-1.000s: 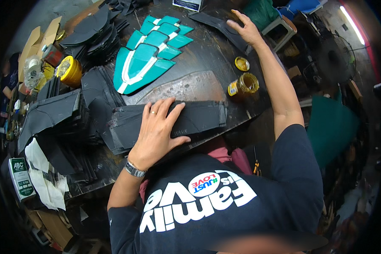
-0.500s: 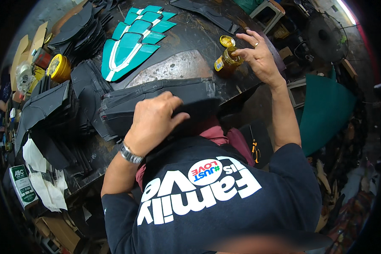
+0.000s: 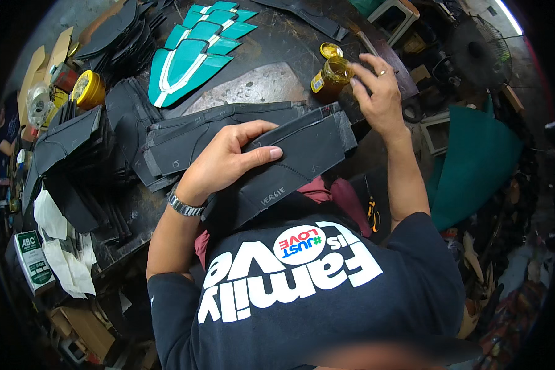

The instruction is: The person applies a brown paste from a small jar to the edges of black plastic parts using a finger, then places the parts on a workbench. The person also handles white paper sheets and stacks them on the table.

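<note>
Black cut panels (image 3: 290, 154), a stack of flat dark pieces, lie across the near edge of the tabletop (image 3: 259, 80) and overhang it toward the body. From my remote view the left hand (image 3: 225, 161) lies flat on top of the stack, fingers spread and thumb along the upper piece, pressing down rather than gripping. Wristwatch (image 3: 184, 205) on that wrist. Right hand (image 3: 376, 92) is up at the far right of the stack, fingers pinched at the mouth of a small amber glass jar (image 3: 333, 74); I cannot tell whether it grips something thin there. Jar's yellow lid (image 3: 330, 49) lies just beyond, apart from the jar. Teal and white shaped pieces (image 3: 197, 52) fan out further back on the tabletop. More black pieces piled at left (image 3: 74, 148), with a yellow tin (image 3: 87, 87) near them
</note>
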Motion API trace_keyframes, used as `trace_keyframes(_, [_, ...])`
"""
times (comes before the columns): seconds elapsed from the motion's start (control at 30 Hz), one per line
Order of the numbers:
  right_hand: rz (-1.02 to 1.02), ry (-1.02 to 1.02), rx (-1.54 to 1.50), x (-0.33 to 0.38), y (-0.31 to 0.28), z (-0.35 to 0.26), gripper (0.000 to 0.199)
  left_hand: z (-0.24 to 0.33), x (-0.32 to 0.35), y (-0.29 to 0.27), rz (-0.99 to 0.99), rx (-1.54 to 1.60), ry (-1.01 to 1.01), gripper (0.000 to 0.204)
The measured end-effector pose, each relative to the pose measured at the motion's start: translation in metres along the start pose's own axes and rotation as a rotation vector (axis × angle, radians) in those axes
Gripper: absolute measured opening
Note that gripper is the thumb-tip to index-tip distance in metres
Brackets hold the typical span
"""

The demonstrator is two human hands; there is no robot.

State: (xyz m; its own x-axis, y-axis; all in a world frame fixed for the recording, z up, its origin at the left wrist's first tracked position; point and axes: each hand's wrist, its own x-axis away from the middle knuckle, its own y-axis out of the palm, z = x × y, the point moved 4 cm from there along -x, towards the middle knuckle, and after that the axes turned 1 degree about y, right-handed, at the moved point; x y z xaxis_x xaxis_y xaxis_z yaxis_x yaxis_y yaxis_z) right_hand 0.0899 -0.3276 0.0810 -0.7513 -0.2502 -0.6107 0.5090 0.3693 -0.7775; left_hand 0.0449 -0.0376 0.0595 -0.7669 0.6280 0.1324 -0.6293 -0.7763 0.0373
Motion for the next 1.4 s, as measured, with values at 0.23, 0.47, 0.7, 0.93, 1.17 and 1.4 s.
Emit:
trace_keyframes(0.23, [0.113,0.081,-0.338,0.022,-0.029,-0.04,0.032,-0.014,-0.008,-0.002,0.05,0.069,0.04,0.046])
trace_keyframes(0.47, [0.047,-0.032,-0.405,0.03,-0.022,-0.077,0.044,-0.015,-0.006,0.0,0.074,0.093,0.033,0.047])
trace_keyframes(0.7, [0.049,-0.076,-0.323,0.033,-0.009,-0.08,0.049,-0.015,-0.001,-0.003,0.078,0.168,0.029,0.047])
trace_keyframes(0.93, [0.128,-0.123,-0.304,0.04,-0.015,-0.083,0.042,-0.018,-0.001,-0.009,0.082,0.277,0.011,0.049])
trace_keyframes(1.17, [0.212,-0.182,-0.273,0.051,-0.018,-0.087,0.043,-0.023,0.0,-0.016,0.09,0.421,-0.013,0.051])
trace_keyframes(1.4, [0.287,-0.208,-0.39,0.063,-0.018,-0.089,0.041,-0.024,-0.001,-0.024,0.175,0.453,0.016,0.048])
